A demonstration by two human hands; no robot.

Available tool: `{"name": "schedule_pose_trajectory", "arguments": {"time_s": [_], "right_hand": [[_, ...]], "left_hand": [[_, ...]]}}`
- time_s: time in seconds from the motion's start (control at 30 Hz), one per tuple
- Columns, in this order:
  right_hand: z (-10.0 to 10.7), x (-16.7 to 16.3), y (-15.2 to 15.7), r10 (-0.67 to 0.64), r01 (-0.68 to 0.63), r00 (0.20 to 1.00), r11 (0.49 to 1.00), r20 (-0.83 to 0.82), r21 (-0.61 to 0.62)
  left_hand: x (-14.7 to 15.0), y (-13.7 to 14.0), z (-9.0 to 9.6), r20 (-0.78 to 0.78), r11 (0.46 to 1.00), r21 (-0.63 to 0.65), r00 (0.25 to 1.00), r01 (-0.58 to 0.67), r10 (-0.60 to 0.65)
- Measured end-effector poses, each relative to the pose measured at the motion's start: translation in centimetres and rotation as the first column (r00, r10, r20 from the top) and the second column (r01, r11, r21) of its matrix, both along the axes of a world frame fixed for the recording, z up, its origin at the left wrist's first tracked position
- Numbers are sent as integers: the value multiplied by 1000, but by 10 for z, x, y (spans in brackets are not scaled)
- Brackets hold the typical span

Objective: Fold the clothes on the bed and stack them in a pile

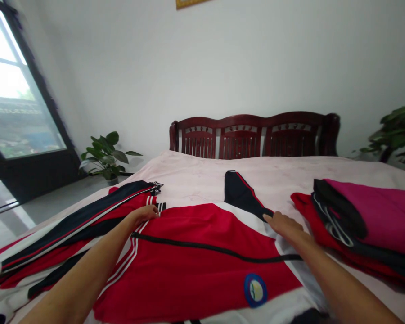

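Observation:
A red, white and navy track jacket (pixel 202 270) lies spread on the bed in front of me, with a dark zip line across it and a round blue badge near its lower right. One navy sleeve (pixel 240 193) with a red stripe points away toward the headboard. My left hand (pixel 147 213) is closed on the jacket's far left edge, beside a black-and-white striped band. At the base of the navy sleeve, my right hand (pixel 285 225) pinches the fabric between thumb and fingers. Both forearms reach over the jacket's sides.
Similar red, navy and white garments (pixel 74 229) lie layered on the left. A folded stack with a magenta piece (pixel 388 211) sits on the right. Beyond the pink bedsheet (pixel 192 175) stands a dark wooden headboard (pixel 239 135). Potted plants (pixel 106 155) flank the bed; a glass door (pixel 23 99) is left.

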State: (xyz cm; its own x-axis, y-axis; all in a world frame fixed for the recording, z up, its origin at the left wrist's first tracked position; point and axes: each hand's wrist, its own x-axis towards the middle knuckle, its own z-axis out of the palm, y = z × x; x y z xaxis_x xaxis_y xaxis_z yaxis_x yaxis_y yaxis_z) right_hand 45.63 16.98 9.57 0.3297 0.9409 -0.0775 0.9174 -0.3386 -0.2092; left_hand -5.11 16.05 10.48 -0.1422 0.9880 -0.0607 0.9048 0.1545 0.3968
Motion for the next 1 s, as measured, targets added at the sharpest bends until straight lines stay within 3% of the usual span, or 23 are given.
{"name": "schedule_pose_trajectory", "arguments": {"time_s": [0.13,0.27,0.37,0.47,0.57,0.7,0.77,0.87,1.0], "right_hand": [[-6,-4,-4,84,-83,996,996,43,-38],[2,0,-7,180,-182,980,983,82,16],[12,10,-3,106,-122,987,983,125,137],[16,19,5,24,-53,988,980,154,192],[11,15,0,46,-87,978,977,204,196],[-6,-2,-30,218,-289,932,930,289,229],[-20,-5,-48,323,-391,893,901,313,188],[-39,5,-68,397,-435,875,896,278,91],[-41,19,-81,348,-374,906,924,243,73]], "left_hand": [[0,1,-1,-14,1000,22,1000,5,-5],[6,6,11,-61,970,243,998,-8,24],[15,13,21,-92,892,450,991,-48,99],[27,19,20,-105,847,522,979,-98,178],[44,13,5,-158,856,515,974,-57,160],[68,-16,-31,-297,878,389,940,277,-166],[74,-33,-51,-323,878,289,902,382,-286],[71,-52,-70,-347,894,214,886,394,-308],[58,-61,-66,-337,905,184,889,385,-310]]}}
